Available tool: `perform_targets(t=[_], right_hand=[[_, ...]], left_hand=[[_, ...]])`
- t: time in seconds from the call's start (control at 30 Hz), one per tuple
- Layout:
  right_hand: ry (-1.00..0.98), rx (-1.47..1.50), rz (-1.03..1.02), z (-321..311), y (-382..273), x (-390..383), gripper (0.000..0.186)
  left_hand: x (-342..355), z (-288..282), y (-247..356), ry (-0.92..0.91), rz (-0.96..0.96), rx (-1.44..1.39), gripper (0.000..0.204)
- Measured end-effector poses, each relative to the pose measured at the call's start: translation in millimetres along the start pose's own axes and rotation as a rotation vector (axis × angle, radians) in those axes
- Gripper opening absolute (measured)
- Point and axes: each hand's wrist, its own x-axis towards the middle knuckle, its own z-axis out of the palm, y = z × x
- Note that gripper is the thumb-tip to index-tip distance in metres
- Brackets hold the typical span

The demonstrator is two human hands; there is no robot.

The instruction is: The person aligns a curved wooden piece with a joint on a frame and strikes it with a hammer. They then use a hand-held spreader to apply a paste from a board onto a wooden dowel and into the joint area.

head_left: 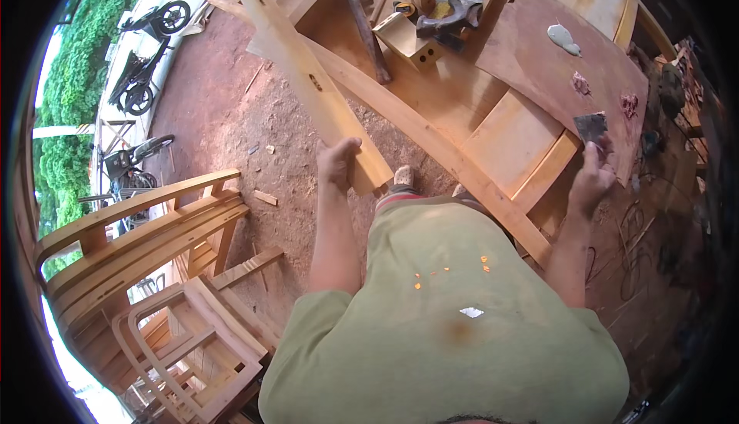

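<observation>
My left hand (pixel 337 164) is wrapped round the near end of a long pale wooden plank (pixel 296 62), which slants away to the far left. Dark slots or patches show along the plank's face. On the right, my right hand (pixel 593 176) pinches a dark, flat, rectangular scraper blade (pixel 591 127) and holds it over the edge of a reddish-brown board (pixel 531 39). A whitish blob of paste (pixel 564 39) sits on that board, with a pinkish lump (pixel 580 83) and another reddish lump (pixel 630 104) nearer to my right hand.
A large wooden panelled frame (pixel 439 135) crosses in front of me. It bears a claw hammer (pixel 360 27), a drilled wooden block (pixel 408 39) and a handsaw (pixel 460 8). Wooden furniture frames (pixel 154 231) stand at the left. Motorbikes (pixel 142 77) are parked beyond the dirt floor (pixel 208 100).
</observation>
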Motion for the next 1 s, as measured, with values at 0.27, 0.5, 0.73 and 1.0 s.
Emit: perform_targets(t=[0.27, 0.5, 0.73, 1.0], right_hand=[[-0.658, 0.149, 0.253, 125, -4, -30, 0.036], [-0.781, -0.466, -0.123, 268, 28, -21, 0.093], [-0.717, -0.704, -0.169, 322, 29, -21, 0.095], [-0.643, -0.16, -0.037, 262, 26, -5, 0.066]], left_hand=[[3, 6, 14, -0.063, 0.086, -0.091, 0.05], [19, 18, 11, -0.216, -0.03, -0.375, 0.061], [27, 25, -20, -0.134, 0.006, -0.45, 0.057], [44, 48, -41, -0.067, -0.128, -0.426, 0.035]])
